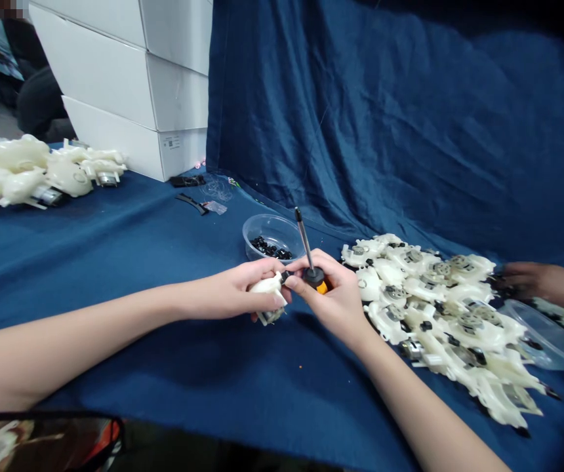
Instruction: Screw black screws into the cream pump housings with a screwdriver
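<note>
Snugly, right hand (331, 298) fits between bowl (262, 226) and parts (439, 295).

Head-worn view, facing forward and down, close above right hand (334, 295)

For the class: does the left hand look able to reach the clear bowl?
Probably yes: the bowl sits just beyond the left hand, nothing between, though that hand holds a white part.

Glossy ivory plastic housings (459, 334), steel screwdriver shaft (304, 242), smooth blue cloth (361, 131)
</note>
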